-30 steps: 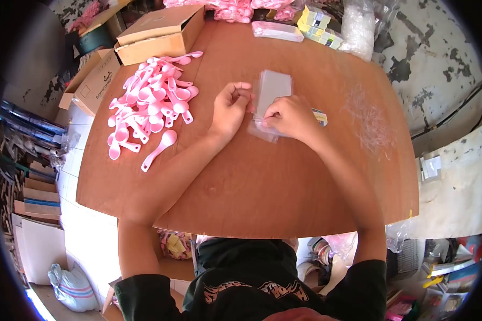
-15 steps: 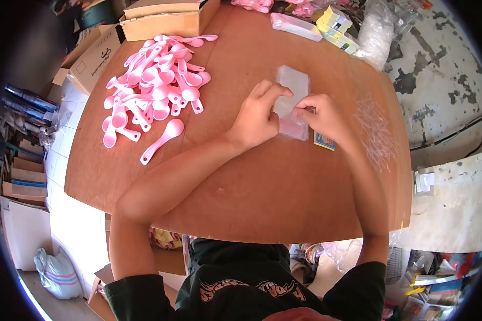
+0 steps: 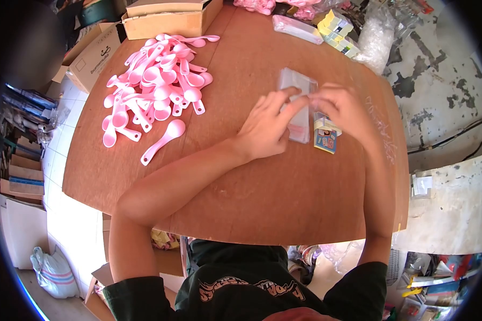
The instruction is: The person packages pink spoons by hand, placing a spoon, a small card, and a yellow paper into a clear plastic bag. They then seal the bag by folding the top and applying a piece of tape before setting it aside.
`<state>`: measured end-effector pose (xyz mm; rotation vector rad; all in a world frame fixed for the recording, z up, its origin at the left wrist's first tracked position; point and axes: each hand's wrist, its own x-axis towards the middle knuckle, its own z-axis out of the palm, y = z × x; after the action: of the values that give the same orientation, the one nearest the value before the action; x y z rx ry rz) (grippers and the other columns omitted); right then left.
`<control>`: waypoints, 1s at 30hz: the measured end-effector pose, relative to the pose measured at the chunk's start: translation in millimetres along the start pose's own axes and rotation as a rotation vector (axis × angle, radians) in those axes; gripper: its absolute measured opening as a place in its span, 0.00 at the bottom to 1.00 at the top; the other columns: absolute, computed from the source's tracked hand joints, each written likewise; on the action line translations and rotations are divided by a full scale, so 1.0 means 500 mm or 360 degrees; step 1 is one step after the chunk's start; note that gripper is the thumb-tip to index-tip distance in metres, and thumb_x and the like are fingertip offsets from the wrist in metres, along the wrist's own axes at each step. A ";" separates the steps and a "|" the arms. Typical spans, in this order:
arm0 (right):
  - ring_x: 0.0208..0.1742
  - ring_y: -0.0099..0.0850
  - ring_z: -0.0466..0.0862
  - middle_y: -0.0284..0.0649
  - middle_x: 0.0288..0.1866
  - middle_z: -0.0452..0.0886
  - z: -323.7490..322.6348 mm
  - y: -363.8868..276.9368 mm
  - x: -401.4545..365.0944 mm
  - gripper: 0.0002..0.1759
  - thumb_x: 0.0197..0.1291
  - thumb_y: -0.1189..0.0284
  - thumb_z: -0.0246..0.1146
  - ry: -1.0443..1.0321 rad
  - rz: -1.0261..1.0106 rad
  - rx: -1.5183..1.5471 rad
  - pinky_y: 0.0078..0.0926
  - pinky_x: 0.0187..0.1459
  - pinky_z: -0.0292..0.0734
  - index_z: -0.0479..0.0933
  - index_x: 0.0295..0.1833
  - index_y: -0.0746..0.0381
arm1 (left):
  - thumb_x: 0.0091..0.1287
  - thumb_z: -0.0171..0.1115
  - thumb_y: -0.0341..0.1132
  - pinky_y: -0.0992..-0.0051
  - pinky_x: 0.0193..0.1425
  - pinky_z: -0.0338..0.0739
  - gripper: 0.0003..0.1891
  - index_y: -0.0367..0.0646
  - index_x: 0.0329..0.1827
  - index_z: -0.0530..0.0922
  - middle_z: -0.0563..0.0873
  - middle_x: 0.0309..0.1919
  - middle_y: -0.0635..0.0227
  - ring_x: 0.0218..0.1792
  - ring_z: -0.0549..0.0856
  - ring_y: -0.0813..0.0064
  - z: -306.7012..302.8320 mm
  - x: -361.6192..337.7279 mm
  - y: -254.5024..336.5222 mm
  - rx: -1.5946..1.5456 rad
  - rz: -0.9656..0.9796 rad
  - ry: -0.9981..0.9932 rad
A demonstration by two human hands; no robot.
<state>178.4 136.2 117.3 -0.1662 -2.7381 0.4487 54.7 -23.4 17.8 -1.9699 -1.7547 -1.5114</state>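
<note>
A stack of clear plastic bags (image 3: 296,85) lies on the brown wooden table (image 3: 251,187). My left hand (image 3: 268,128) and my right hand (image 3: 344,109) meet over it, fingertips pinching the top clear bag and lifting its edge. A small colourful card packet (image 3: 325,137) lies just under my right hand. A pile of pink plastic spoons (image 3: 155,85) is spread to the left, and one loose pink spoon (image 3: 163,140) lies nearest my left forearm.
Open cardboard boxes (image 3: 166,18) stand at the table's far left edge. A clear packet (image 3: 297,28), small yellow boxes (image 3: 337,32) and a bag of plastic (image 3: 377,37) sit at the far right. Clear plastic scraps (image 3: 377,117) lie to the right. Clutter fills the floor.
Both hands have drawn together over the bag stack and lifted the top bag's edge. The card packet beside my right hand shows more. The view shifted slightly.
</note>
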 end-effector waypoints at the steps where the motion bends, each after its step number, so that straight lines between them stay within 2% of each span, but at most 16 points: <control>1: 0.34 0.46 0.82 0.48 0.33 0.82 -0.001 -0.012 -0.009 0.06 0.59 0.75 0.62 -0.0193 -0.0116 0.0080 0.37 0.38 0.77 0.82 0.38 0.67 | 0.50 0.61 0.19 0.57 0.66 0.67 0.36 0.49 0.66 0.66 0.71 0.62 0.59 0.47 0.85 0.63 -0.002 0.001 0.003 0.0156 0.0058 0.0188; 4: 0.33 0.45 0.82 0.47 0.32 0.82 0.018 -0.059 -0.034 0.05 0.58 0.76 0.64 -0.0192 -0.0222 0.0162 0.37 0.37 0.76 0.82 0.36 0.67 | 0.55 0.68 0.24 0.57 0.72 0.61 0.27 0.47 0.60 0.73 0.77 0.59 0.61 0.49 0.84 0.64 0.001 0.005 0.005 0.0179 0.0095 0.0366; 6: 0.32 0.45 0.82 0.48 0.32 0.81 0.010 -0.088 -0.059 0.06 0.58 0.75 0.64 -0.0171 -0.0151 0.0191 0.37 0.37 0.76 0.81 0.35 0.67 | 0.56 0.69 0.26 0.58 0.73 0.60 0.21 0.45 0.54 0.76 0.81 0.53 0.62 0.47 0.85 0.64 0.011 -0.003 -0.027 -0.0077 0.0098 0.0188; 8: 0.32 0.45 0.81 0.48 0.30 0.81 -0.004 -0.103 -0.088 0.07 0.59 0.73 0.64 -0.0218 0.0223 0.0147 0.37 0.37 0.75 0.81 0.35 0.67 | 0.58 0.71 0.28 0.59 0.74 0.59 0.16 0.43 0.48 0.79 0.85 0.47 0.63 0.46 0.85 0.64 0.016 -0.005 -0.043 -0.0322 0.0094 0.0018; 10: 0.32 0.44 0.82 0.47 0.31 0.81 -0.017 -0.069 -0.128 0.08 0.59 0.72 0.65 -0.0320 0.0271 -0.0039 0.37 0.36 0.76 0.81 0.36 0.66 | 0.59 0.72 0.27 0.63 0.65 0.72 0.09 0.40 0.40 0.81 0.88 0.35 0.68 0.42 0.87 0.72 0.015 -0.002 -0.042 -0.0458 0.0184 0.0198; 11: 0.33 0.43 0.82 0.46 0.32 0.81 -0.013 -0.053 -0.148 0.09 0.59 0.70 0.66 -0.0413 0.0327 -0.0225 0.37 0.36 0.77 0.82 0.36 0.66 | 0.59 0.72 0.27 0.63 0.65 0.72 0.09 0.40 0.40 0.81 0.88 0.35 0.68 0.42 0.87 0.72 0.013 -0.002 -0.039 -0.0461 0.0186 0.0200; 12: 0.33 0.43 0.82 0.46 0.32 0.81 0.004 -0.042 -0.168 0.09 0.59 0.70 0.66 -0.0412 0.0333 -0.0232 0.37 0.36 0.77 0.82 0.36 0.66 | 0.60 0.71 0.26 0.67 0.58 0.77 0.09 0.39 0.41 0.80 0.88 0.36 0.67 0.41 0.87 0.76 0.005 0.001 -0.030 -0.0557 -0.0134 0.0148; 13: 0.33 0.43 0.82 0.44 0.35 0.82 0.026 -0.028 -0.190 0.09 0.58 0.70 0.67 -0.0122 0.0219 -0.0419 0.37 0.37 0.78 0.82 0.37 0.65 | 0.60 0.71 0.25 0.71 0.51 0.81 0.10 0.39 0.42 0.80 0.88 0.37 0.67 0.39 0.87 0.79 0.003 0.003 -0.025 -0.0652 -0.0450 0.0089; 14: 0.34 0.42 0.83 0.42 0.37 0.83 0.038 -0.019 -0.208 0.09 0.57 0.69 0.68 0.0167 0.0105 -0.0605 0.36 0.37 0.79 0.83 0.38 0.64 | 0.60 0.71 0.25 0.71 0.51 0.81 0.10 0.39 0.42 0.80 0.88 0.37 0.67 0.39 0.87 0.79 0.009 0.005 -0.028 -0.0664 -0.0440 0.0083; 16: 0.35 0.41 0.83 0.41 0.41 0.84 0.041 -0.012 -0.232 0.09 0.56 0.70 0.69 0.0153 0.0168 -0.0576 0.35 0.38 0.79 0.83 0.39 0.64 | 0.63 0.69 0.24 0.77 0.43 0.83 0.10 0.37 0.45 0.79 0.88 0.39 0.66 0.41 0.86 0.81 0.017 0.014 -0.035 -0.1108 -0.0635 0.0302; 18: 0.36 0.41 0.84 0.40 0.44 0.84 0.041 -0.014 -0.247 0.09 0.55 0.71 0.69 0.0137 0.0222 -0.0533 0.34 0.40 0.80 0.83 0.40 0.64 | 0.64 0.68 0.23 0.77 0.47 0.83 0.11 0.36 0.48 0.78 0.87 0.41 0.62 0.41 0.86 0.77 0.015 0.015 -0.037 -0.1221 -0.0722 0.0270; 20: 0.42 0.40 0.84 0.44 0.43 0.84 0.043 -0.023 -0.254 0.11 0.54 0.77 0.70 0.0138 0.0548 -0.0143 0.33 0.39 0.79 0.82 0.43 0.68 | 0.67 0.66 0.28 0.75 0.47 0.83 0.11 0.36 0.50 0.79 0.87 0.44 0.62 0.42 0.86 0.77 0.009 0.015 -0.031 -0.1367 -0.0860 0.0273; 23: 0.34 0.39 0.84 0.43 0.38 0.85 0.013 -0.010 -0.251 0.09 0.54 0.77 0.70 0.0135 0.0249 -0.0173 0.30 0.37 0.79 0.82 0.41 0.67 | 0.71 0.63 0.34 0.74 0.47 0.82 0.12 0.35 0.52 0.80 0.87 0.46 0.62 0.42 0.86 0.77 -0.005 0.020 -0.016 -0.1485 -0.1065 0.0160; 24: 0.34 0.39 0.84 0.43 0.38 0.85 0.004 -0.025 -0.247 0.09 0.54 0.77 0.70 0.0139 0.0245 -0.0173 0.30 0.37 0.79 0.82 0.41 0.67 | 0.71 0.63 0.34 0.74 0.47 0.82 0.12 0.35 0.52 0.80 0.87 0.46 0.62 0.42 0.86 0.77 -0.006 0.020 -0.017 -0.1481 -0.1061 0.0162; 26: 0.31 0.33 0.83 0.43 0.34 0.84 -0.012 -0.070 -0.235 0.06 0.58 0.79 0.67 0.0631 0.0382 -0.0174 0.25 0.35 0.77 0.82 0.41 0.68 | 0.72 0.60 0.38 0.74 0.47 0.82 0.14 0.35 0.48 0.83 0.88 0.46 0.64 0.43 0.86 0.78 0.000 0.012 -0.026 -0.1366 -0.0979 0.0073; 30: 0.32 0.28 0.81 0.42 0.34 0.84 -0.016 -0.098 -0.219 0.05 0.61 0.79 0.65 0.0952 0.0259 -0.0040 0.21 0.36 0.75 0.81 0.42 0.69 | 0.70 0.64 0.37 0.77 0.48 0.80 0.11 0.36 0.42 0.86 0.89 0.39 0.67 0.41 0.85 0.81 0.012 0.006 -0.037 -0.1191 -0.0845 -0.0030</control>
<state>280.0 73.4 104.2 -0.4526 -2.1501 0.3382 43.2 -11.3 7.6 -1.8233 -2.0185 -2.6459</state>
